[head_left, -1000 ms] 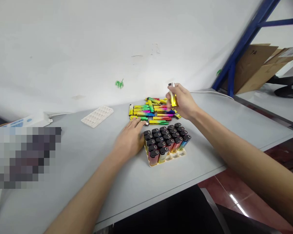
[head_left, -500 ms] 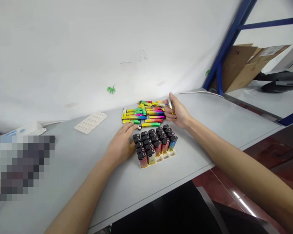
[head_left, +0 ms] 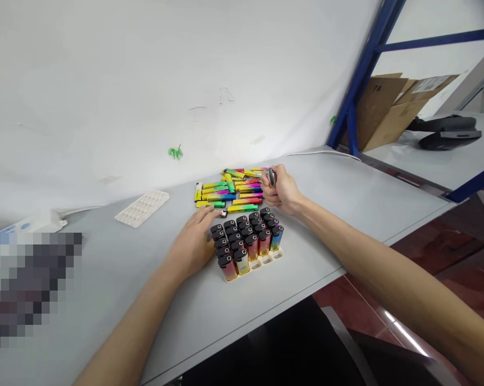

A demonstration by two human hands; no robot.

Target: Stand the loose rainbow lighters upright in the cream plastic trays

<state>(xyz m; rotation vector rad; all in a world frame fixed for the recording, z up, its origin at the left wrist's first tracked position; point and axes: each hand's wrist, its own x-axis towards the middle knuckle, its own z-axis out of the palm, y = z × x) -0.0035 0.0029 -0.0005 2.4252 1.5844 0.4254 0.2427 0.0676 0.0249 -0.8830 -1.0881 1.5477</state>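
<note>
Several black-topped lighters stand upright in rows in a cream tray, whose front right slots show no lighter. My left hand rests at the tray's left side, fingers spread toward a lighter lying flat behind it; its fingertips touch or nearly touch that one. Behind the tray lies a loose pile of bright yellow, green, pink and blue lighters. At the pile's right edge my right hand is closed around a lighter, its metal end showing at the top and the rest hidden by the fingers.
A second cream tray lies flat at the back left, beside a white box. A white wall rises behind the table. At the right are a blue metal frame, cardboard boxes and a black device.
My right hand has lowered slightly and turned, still holding the lighter. My left hand has stayed beside the tray. The whole view has shifted a little.
</note>
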